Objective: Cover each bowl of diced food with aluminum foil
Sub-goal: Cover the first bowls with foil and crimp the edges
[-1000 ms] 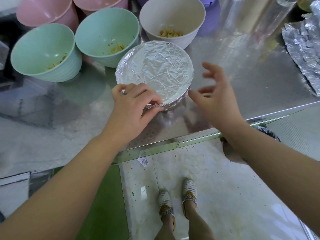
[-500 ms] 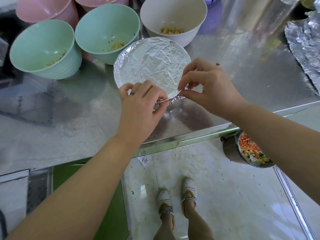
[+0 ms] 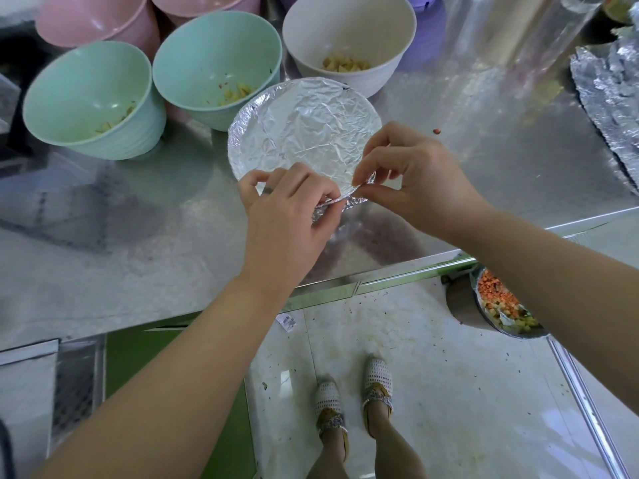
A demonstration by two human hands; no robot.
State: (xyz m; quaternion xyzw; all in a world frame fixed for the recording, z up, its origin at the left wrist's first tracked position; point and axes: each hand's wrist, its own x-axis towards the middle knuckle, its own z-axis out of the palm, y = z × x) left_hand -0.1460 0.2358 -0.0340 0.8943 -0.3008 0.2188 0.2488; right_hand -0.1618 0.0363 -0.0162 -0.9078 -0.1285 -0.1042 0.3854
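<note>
The foil-covered bowl (image 3: 304,129) stands on the worktop (image 3: 103,236), just in front of a green bowl (image 3: 214,67) and a white bowl (image 3: 349,39) that are not yet covered. The left hand (image 3: 287,216) and the right hand (image 3: 415,181) both pinch the foil edge at the near rim, fingers curled on it. If they pull too hard, the thin foil may tear. The bowl seems a little tilted and could perhaps tip and spill.
</note>
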